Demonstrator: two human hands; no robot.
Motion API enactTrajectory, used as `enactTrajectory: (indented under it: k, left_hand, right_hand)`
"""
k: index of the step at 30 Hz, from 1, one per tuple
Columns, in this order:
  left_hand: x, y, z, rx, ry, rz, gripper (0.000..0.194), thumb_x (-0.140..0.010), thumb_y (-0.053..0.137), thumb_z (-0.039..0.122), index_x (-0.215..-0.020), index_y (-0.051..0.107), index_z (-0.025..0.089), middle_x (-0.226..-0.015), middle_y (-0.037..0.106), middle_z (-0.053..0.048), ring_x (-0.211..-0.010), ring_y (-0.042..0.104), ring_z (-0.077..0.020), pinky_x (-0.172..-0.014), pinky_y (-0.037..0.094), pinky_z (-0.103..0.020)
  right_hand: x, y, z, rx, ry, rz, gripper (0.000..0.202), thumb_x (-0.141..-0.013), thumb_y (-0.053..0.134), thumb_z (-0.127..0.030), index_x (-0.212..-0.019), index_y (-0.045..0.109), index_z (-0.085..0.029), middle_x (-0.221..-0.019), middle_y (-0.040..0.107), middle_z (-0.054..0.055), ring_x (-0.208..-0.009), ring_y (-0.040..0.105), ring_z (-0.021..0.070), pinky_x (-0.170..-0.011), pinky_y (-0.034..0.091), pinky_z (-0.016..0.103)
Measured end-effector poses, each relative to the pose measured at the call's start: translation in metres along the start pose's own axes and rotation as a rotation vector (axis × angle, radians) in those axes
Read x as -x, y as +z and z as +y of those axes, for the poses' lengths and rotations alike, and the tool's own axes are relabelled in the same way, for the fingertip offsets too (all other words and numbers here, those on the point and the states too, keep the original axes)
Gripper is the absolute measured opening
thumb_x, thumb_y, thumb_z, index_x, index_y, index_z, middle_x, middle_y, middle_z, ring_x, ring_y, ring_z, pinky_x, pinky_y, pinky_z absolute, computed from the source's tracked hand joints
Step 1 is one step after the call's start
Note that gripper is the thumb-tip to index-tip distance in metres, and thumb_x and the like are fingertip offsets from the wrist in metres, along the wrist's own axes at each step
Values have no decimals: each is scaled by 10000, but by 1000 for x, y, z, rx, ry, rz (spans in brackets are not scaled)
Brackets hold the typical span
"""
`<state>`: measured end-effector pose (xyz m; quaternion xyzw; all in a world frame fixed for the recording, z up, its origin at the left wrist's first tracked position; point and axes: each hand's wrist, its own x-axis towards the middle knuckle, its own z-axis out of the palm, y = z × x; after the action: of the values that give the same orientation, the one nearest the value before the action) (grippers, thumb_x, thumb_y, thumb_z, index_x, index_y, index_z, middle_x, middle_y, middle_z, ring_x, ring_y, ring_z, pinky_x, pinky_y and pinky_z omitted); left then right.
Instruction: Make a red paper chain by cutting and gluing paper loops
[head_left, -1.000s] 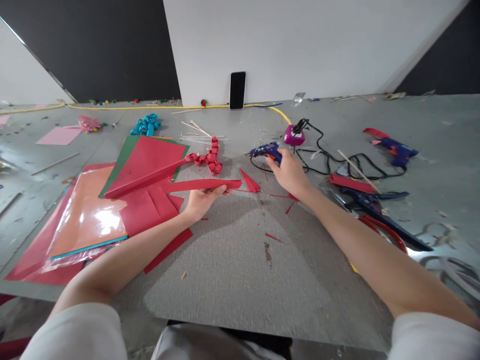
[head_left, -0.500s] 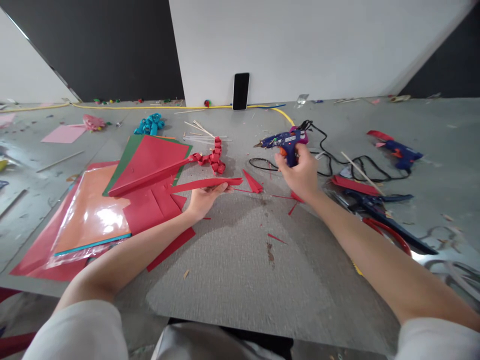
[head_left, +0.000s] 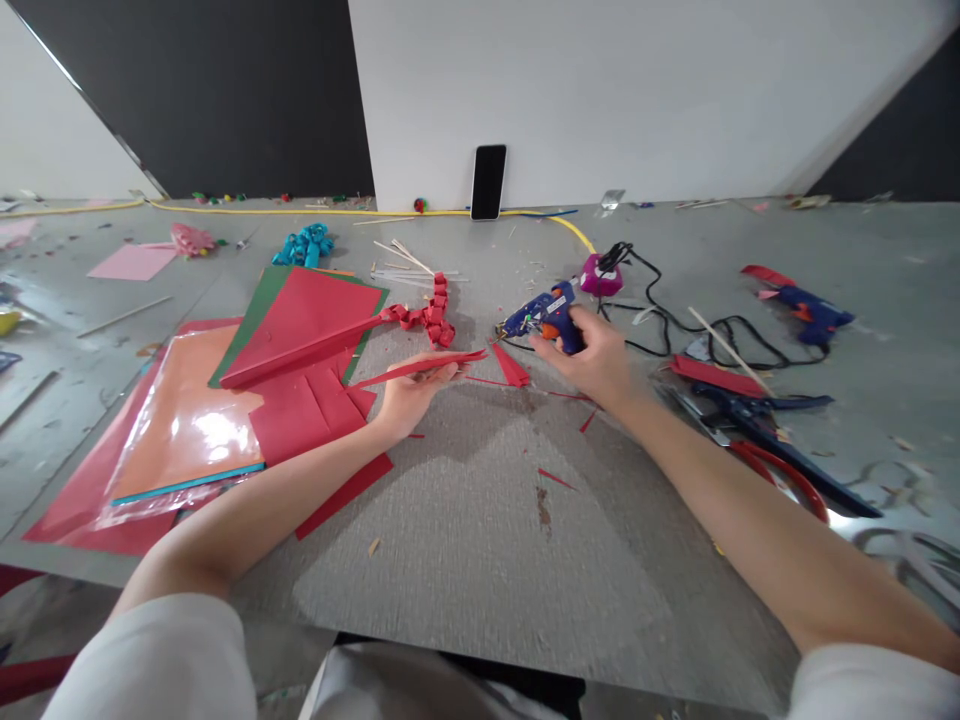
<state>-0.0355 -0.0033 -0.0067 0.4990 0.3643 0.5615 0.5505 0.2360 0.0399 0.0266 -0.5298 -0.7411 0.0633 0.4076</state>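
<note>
Between the fingers of my left hand (head_left: 411, 398) is a long red paper strip (head_left: 424, 366), its free end pointing right. My right hand (head_left: 596, 358) is wrapped round the handle of a blue glue gun (head_left: 541, 312), whose nozzle points left, close to the strip's end; I cannot tell if they touch. Below the nozzle lies a folded red paper piece (head_left: 511, 366). Behind my left hand, a chain of folded red paper (head_left: 433, 318) rests on the table beside thin sticks (head_left: 411, 258).
Left, red sheets (head_left: 307, 320) and a plastic packet of orange paper (head_left: 191, 410) are piled. A purple plug block (head_left: 600, 274) with black cables stands behind my right hand. Pliers-like tools (head_left: 757, 415) and a second glue gun (head_left: 814, 315) lie right. A phone (head_left: 489, 182) leans on the wall.
My right hand has brought the glue gun left and down, toward the end of the red strip. The strip has tilted slightly in my left hand, which stays nearly in place.
</note>
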Motion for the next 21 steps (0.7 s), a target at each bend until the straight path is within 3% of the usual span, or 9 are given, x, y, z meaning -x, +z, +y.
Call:
enactTrajectory:
  k: [21]
  left_hand:
    - [2, 2, 4, -13, 31, 33, 412, -811, 860, 547, -1027, 812, 199, -1068, 828, -95, -1066, 789, -259, -1005, 644, -436]
  right_hand:
    - [1, 8, -4, -11, -20, 16, 359, -859, 672, -565, -740, 476, -288, -622, 556, 2, -609, 557, 211, -676, 489, 386]
